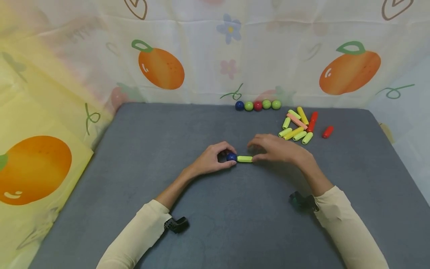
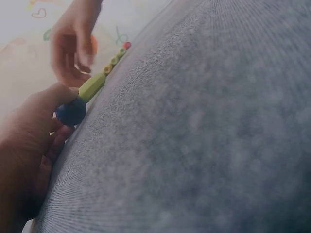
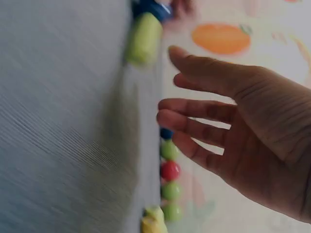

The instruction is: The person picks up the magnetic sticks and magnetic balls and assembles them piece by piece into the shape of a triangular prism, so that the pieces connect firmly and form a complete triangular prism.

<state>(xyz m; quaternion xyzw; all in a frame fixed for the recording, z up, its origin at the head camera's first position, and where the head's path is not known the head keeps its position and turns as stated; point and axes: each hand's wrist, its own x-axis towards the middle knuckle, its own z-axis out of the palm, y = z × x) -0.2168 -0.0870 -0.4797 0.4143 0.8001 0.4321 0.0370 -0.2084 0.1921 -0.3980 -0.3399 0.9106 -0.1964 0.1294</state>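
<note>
My left hand [image 1: 212, 158] pinches a round dark blue bead [image 1: 231, 157] between thumb and fingers, low over the table. Joined end to end with it is a long yellow-green bead [image 1: 245, 159], pointing right. My right hand [image 1: 277, 148] hovers by that bead's free end, its thumb apart from the relaxed fingers. In the right wrist view the right hand [image 3: 228, 116] holds nothing, and a gap shows between it and the yellow-green bead [image 3: 145, 39]. The left wrist view shows the blue bead [image 2: 71, 112] under the left thumb.
Behind the hands, a row of round beads [image 1: 257, 106] in blue, green and red lines the table's back edge. Several long beads [image 1: 294, 133] in yellow, green, orange and red lie to its right, with one red bead [image 1: 327, 132] apart. A printed cloth [image 1: 201, 52] hangs behind the grey table [image 1: 235, 224].
</note>
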